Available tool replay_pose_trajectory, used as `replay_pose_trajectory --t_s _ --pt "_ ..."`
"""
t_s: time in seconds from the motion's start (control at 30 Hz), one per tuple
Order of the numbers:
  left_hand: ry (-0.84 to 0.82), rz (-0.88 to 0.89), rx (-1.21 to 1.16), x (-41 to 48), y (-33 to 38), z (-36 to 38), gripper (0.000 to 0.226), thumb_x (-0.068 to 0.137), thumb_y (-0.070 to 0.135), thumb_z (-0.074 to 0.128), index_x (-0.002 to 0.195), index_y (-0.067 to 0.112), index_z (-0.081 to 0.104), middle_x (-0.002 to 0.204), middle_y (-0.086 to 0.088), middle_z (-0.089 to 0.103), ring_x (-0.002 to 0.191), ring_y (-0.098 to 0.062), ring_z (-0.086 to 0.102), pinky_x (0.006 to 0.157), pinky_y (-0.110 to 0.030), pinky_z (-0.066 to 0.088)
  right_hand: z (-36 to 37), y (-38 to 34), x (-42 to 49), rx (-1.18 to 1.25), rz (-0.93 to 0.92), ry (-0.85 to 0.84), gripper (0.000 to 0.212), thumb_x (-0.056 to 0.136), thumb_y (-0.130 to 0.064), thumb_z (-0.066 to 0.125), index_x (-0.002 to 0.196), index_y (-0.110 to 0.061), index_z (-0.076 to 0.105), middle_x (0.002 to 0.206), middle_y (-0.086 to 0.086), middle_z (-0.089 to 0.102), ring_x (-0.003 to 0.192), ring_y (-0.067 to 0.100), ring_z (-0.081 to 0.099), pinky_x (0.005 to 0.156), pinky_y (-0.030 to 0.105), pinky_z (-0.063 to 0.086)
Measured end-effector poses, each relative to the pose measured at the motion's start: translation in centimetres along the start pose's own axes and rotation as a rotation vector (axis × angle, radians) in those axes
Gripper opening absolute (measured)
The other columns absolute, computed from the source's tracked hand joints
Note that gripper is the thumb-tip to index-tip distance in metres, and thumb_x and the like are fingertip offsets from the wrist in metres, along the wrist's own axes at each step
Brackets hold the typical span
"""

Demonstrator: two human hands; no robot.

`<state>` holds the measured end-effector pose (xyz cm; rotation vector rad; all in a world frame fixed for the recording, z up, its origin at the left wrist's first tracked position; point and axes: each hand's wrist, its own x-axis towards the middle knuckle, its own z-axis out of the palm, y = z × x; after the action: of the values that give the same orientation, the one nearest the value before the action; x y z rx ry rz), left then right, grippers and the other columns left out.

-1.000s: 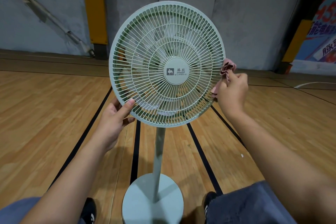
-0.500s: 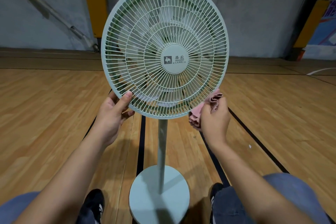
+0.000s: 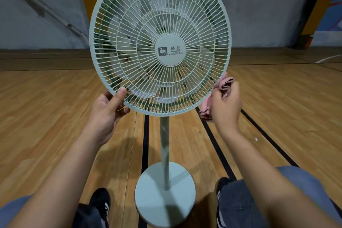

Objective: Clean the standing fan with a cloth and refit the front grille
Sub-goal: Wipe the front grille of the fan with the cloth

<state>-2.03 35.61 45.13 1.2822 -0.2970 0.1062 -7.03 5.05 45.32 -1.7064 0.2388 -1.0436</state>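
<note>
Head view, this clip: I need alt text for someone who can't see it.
A person steadies a pale green standing fan with the left hand gripping the lower left rim of its front grille, while the right hand holds a bunched pink cloth against the lower right rim. The fan's round base stands on a wooden floor between the person's shoes.

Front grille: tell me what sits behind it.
Behind the front grille, pale fan blades and a darker rear guard ring show through the wires. The round badge covers the hub, so the motor cannot be seen.
</note>
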Motion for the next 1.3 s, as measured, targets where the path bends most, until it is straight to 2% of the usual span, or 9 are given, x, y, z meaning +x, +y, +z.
replay_pose_trajectory --t_s 0.13,0.23,0.3,0.47,0.63,0.73,0.87,1.2,1.3 --pt "0.000 0.004 0.004 0.0 0.0 0.2 0.053 0.082 0.053 0.080 0.123 0.021 0.067 0.111 -0.003 0.079 0.093 -0.012 0.075 0.072 -0.024 0.061 -0.8 -1.0 2.9 -0.076 -0.113 0.020 0.005 0.102 -0.014 0.052 0.097 -0.015 0.054 0.095 0.006 0.064 0.088 0.028 0.060 0.078 0.051 0.052" --pt "0.003 0.004 0.001 0.0 -0.1 0.3 0.051 0.086 0.050 0.077 0.125 0.018 0.066 0.110 -0.003 0.079 0.090 -0.011 0.074 0.070 -0.024 0.060 -1.2 -1.9 4.9 -0.125 -0.190 0.049 0.009 0.102 -0.011 0.050 0.103 -0.015 0.059 0.103 0.004 0.064 0.094 0.021 0.060 0.081 0.041 0.053" --pt "-0.003 0.002 0.006 -0.1 -0.3 0.2 0.052 0.091 0.047 0.075 0.131 0.015 0.065 0.112 -0.004 0.079 0.091 -0.011 0.074 0.071 -0.024 0.060 -1.5 -2.1 5.9 -0.150 -0.233 0.070 0.013 0.101 -0.010 0.050 0.106 -0.016 0.061 0.105 0.004 0.064 0.093 0.017 0.059 0.078 0.031 0.049" --pt "0.011 0.008 0.008 -0.1 -0.2 0.0 0.066 0.088 0.051 0.079 0.139 0.011 0.061 0.124 -0.008 0.077 0.104 -0.017 0.075 0.078 -0.027 0.061 -1.3 -1.6 5.1 -0.163 -0.239 0.083 0.012 0.097 -0.007 0.050 0.092 -0.017 0.050 0.096 0.007 0.059 0.082 0.013 0.050 0.068 0.025 0.040" --pt "0.008 0.006 -0.004 -0.4 0.0 0.2 0.074 0.072 0.063 0.089 0.128 0.020 0.066 0.124 -0.008 0.078 0.107 -0.018 0.075 0.079 -0.027 0.062 -0.4 -0.1 1.2 -0.135 -0.144 -0.028 0.010 0.096 -0.008 0.052 0.094 -0.018 0.052 0.091 0.001 0.062 0.083 0.022 0.059 0.071 0.043 0.049" --pt "0.010 -0.001 -0.010 -0.4 0.0 0.4 0.071 0.071 0.063 0.089 0.126 0.023 0.068 0.126 -0.008 0.077 0.113 -0.021 0.075 0.083 -0.029 0.062 0.1 0.6 -1.1 -0.118 -0.119 -0.112 0.016 0.097 -0.010 0.054 0.095 -0.025 0.053 0.085 -0.007 0.065 0.081 0.015 0.063 0.071 0.039 0.052" --pt "0.019 -0.003 -0.017 -0.6 0.1 0.7 0.059 0.077 0.057 0.084 0.124 0.024 0.069 0.127 -0.007 0.077 0.116 -0.022 0.074 0.082 -0.028 0.062 1.2 1.3 -3.6 -0.081 -0.101 -0.196 0.021 0.100 -0.010 0.054 0.090 -0.029 0.051 0.077 -0.009 0.065 0.067 0.006 0.061 0.058 0.024 0.047" --pt "0.033 -0.002 -0.044 -0.9 0.2 1.3 0.046 0.089 0.041 0.072 0.129 0.018 0.065 0.124 -0.006 0.078 0.113 -0.020 0.076 0.083 -0.027 0.062 4.7 0.9 -8.9 -0.045 -0.147 -0.411 0.012 0.104 -0.016 0.058 0.093 -0.021 0.054 0.082 -0.009 0.066 0.078 0.012 0.066 0.070 0.039 0.056" --pt "0.027 -0.004 -0.042 -0.8 0.3 1.0 0.049 0.091 0.041 0.072 0.132 0.015 0.063 0.126 -0.007 0.077 0.113 -0.021 0.075 0.082 -0.027 0.062 4.7 0.7 -8.9 -0.033 -0.182 -0.434 0.013 0.104 -0.016 0.059 0.093 -0.022 0.055 0.082 -0.008 0.067 0.078 0.013 0.066 0.069 0.033 0.055"
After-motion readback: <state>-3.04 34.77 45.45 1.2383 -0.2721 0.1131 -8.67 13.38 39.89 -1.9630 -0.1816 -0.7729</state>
